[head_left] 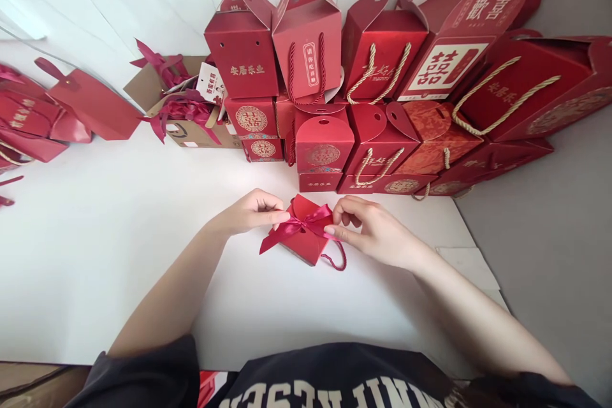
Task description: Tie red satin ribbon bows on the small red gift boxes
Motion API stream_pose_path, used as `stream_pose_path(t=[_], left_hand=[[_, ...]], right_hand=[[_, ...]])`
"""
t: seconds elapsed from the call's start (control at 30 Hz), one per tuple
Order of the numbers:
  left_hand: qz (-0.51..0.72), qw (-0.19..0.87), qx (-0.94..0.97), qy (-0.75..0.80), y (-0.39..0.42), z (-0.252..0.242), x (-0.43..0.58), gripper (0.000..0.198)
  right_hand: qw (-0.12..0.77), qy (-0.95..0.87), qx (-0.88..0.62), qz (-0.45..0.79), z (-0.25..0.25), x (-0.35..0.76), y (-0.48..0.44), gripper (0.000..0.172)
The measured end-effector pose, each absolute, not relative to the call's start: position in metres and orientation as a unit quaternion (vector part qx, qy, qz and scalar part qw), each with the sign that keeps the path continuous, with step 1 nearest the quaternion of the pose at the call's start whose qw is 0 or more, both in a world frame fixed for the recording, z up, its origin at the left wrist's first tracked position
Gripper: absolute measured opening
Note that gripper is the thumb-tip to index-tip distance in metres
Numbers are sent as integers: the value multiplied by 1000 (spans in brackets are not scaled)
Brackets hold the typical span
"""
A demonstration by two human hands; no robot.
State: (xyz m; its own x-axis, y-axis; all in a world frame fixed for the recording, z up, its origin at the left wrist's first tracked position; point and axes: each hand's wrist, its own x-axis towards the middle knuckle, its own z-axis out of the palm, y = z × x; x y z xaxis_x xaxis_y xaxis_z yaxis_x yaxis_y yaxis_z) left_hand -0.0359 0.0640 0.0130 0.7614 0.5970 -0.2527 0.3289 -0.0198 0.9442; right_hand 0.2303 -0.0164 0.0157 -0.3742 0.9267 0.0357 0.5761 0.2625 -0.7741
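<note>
Head view: small red cardboard gift box (302,239) sits near-centre on the white tabletop (119,255). Left hand (251,210) and right hand (375,229) both have fingers pinched closed on its dark pink satin ribbon bow (301,224). Stacked red gift boxes (382,89) line the far side.

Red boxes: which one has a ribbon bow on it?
The small box between the left hand and right hand, alone on the table's near part; both pinch its bow. The stacked ones have rope handles.
</note>
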Motion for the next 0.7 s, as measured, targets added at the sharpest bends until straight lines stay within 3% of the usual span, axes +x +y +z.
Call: stream_pose_path(t=[0.13,0.23,0.33,0.4,0.7], left_hand=[[108,626,693,342,66,6,-37,39],[100,635,677,360,67,2,-38,40],[90,644,665,367,67,2,-38,38],[89,649,661,366,67,2,-38,37],[107,647,673,341,66,0,-37,36]], right_hand=[[151,-703,-608,337,10,235,-15,52],[88,-669,-562,478,9,242,-10,59],[57,-608,-458,646,10,245,-4,56],[57,-588,-414,692,12,246,-1,54],[92,-564,-389,722,13,250,2,41]])
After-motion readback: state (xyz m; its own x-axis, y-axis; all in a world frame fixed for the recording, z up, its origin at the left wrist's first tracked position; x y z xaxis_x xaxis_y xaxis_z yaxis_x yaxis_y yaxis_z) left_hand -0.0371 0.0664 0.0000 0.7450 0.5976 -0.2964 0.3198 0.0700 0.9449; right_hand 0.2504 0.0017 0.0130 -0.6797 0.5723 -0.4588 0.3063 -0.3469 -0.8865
